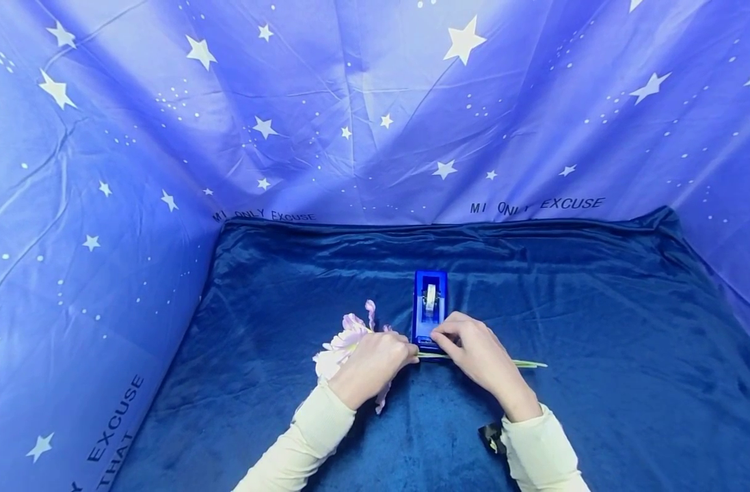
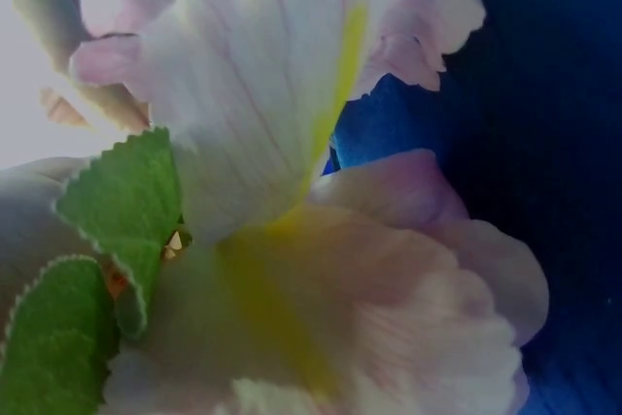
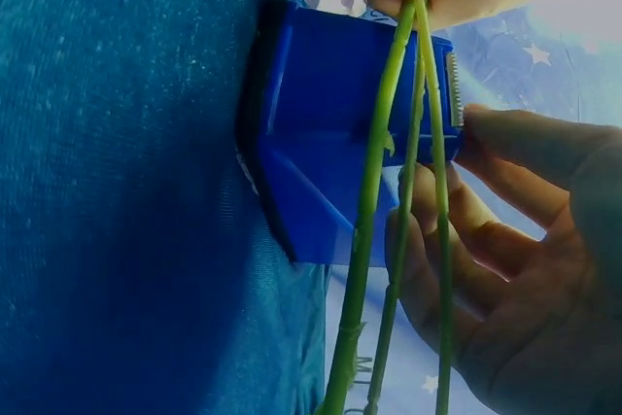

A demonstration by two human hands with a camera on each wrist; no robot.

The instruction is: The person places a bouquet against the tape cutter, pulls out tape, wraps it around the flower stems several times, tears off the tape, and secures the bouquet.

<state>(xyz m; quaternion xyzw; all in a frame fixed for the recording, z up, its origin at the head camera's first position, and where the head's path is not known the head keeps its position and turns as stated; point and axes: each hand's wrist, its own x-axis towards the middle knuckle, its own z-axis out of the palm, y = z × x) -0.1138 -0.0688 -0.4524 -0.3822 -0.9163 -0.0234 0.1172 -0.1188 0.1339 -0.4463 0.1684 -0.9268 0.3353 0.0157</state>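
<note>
Pale pink-and-white artificial flowers (image 1: 344,345) with green stems (image 3: 371,177) lie sideways in front of a blue tape dispenser (image 1: 419,311). My left hand (image 1: 375,362) pinches the stems just below the blooms. In the left wrist view, petals (image 2: 262,75) and green leaves (image 2: 131,211) fill most of the frame. My right hand (image 1: 482,352) has thumb and fingers curled at the dispenser's front corner, by the serrated cutter (image 3: 454,89). Whether tape is between those fingertips cannot be made out. The stems pass below that hand. A tape roll (image 1: 431,298) sits in the dispenser.
A dark blue velvet cloth (image 1: 276,294) covers the work surface. Purple-blue fabric (image 1: 350,89) with white stars hangs at the back and sides. Beside the right sleeve lies a small black object (image 1: 491,437), partly hidden.
</note>
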